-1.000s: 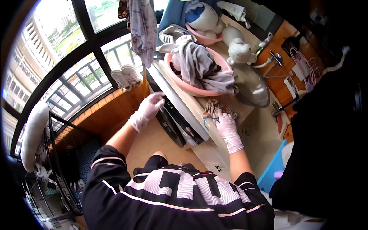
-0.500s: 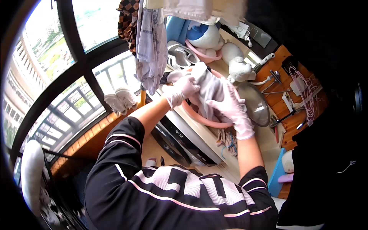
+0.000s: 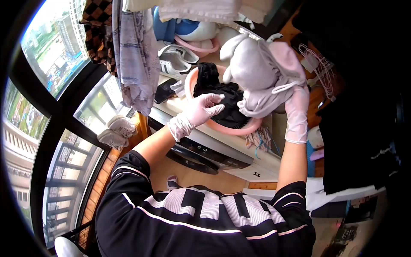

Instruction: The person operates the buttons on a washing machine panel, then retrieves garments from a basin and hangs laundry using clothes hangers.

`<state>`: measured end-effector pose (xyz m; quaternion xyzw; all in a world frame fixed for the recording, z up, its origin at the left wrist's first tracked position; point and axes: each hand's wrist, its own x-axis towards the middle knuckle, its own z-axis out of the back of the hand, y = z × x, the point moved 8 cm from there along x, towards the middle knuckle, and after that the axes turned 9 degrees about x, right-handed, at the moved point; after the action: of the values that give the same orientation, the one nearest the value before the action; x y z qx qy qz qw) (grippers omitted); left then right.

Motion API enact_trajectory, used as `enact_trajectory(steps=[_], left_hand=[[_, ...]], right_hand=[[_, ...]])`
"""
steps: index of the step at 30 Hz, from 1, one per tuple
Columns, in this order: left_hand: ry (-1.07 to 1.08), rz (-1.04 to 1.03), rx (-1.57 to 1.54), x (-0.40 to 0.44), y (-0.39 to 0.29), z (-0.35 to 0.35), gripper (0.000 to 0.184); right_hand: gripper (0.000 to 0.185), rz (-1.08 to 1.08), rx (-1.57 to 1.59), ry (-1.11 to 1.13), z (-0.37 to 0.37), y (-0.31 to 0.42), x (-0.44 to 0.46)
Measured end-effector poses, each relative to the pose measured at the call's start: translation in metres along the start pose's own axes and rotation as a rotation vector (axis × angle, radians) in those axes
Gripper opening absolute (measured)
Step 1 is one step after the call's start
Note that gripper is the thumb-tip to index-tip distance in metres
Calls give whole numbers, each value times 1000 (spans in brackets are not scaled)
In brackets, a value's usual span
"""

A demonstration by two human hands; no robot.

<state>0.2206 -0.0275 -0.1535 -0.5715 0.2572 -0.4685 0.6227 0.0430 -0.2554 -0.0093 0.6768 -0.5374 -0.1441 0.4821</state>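
Observation:
In a thin white glove, my right hand (image 3: 296, 107) grips a bundle of grey and pale pink cloth (image 3: 274, 81), lifted over the right side of a pink basin (image 3: 190, 85). A white plush-like shape (image 3: 250, 64) with long ears is part of the bundle. My left hand (image 3: 201, 112), gloved too, is over the basin's front left edge with thumb and fingers apart and nothing between them. Black clothing (image 3: 220, 96) lies in the basin just beyond it. A small striped cloth with blue string (image 3: 261, 140) sits on the counter in front of the basin.
White sneakers (image 3: 177, 60) and a dark phone-like object (image 3: 167, 91) lie left of the basin. Garments (image 3: 135, 55) hang at the upper left. Below the counter is a washing machine (image 3: 205, 152). Another pair of shoes (image 3: 117, 130) rests by the window. Pink cable (image 3: 321, 70) hangs at right.
The grey bundle has been lifted out of the basin and moved right by my right hand, uncovering black clothing. My left hand has let go of it and opened. The view has turned.

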Motion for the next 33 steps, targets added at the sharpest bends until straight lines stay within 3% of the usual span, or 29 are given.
enact_trajectory(steps=[4, 6, 7, 8, 10, 12, 16, 19, 22, 24, 25, 29, 33], left_hand=[[-11, -248, -43, 9, -52, -10, 94], [17, -414, 75, 17, -79, -22, 95], [109, -394, 113, 19, -93, -33, 94], [184, -317, -152, 16, -105, -42, 86], [280, -129, -713, 9, -128, -61, 72], [359, -62, -933, -7, -159, -67, 69], [516, -179, -825, -64, -220, -77, 63], [604, -244, -703, -110, -260, -101, 58], [664, -313, -567, -149, -301, -129, 54], [687, -358, -484, -174, -329, -141, 51], [685, -370, -441, -186, -341, -145, 50], [654, -413, -300, -227, -381, -150, 44], [501, -399, -186, -244, -401, -145, 39]], right_hand=[[30, 35, 159, 2, -17, 47, -38], [33, 58, 185, 86, -24, 65, -68], [36, 30, 189, 171, -32, 70, -87], [38, 1, 192, 255, -47, 78, -109], [44, 115, -73, 746, -95, 108, -161], [47, 572, -569, 1080, -112, 137, -206], [41, 574, -772, 1206, -95, 147, -270], [36, 253, -642, 1353, -68, 138, -293], [42, 88, -504, 1231, -35, 157, -287], [44, 43, -366, 1019, -13, 160, -275], [54, -39, -334, 930, -2, 155, -271], [74, -89, -153, 971, -2, 148, -286], [73, -68, -118, 1072, -17, 153, -306]])
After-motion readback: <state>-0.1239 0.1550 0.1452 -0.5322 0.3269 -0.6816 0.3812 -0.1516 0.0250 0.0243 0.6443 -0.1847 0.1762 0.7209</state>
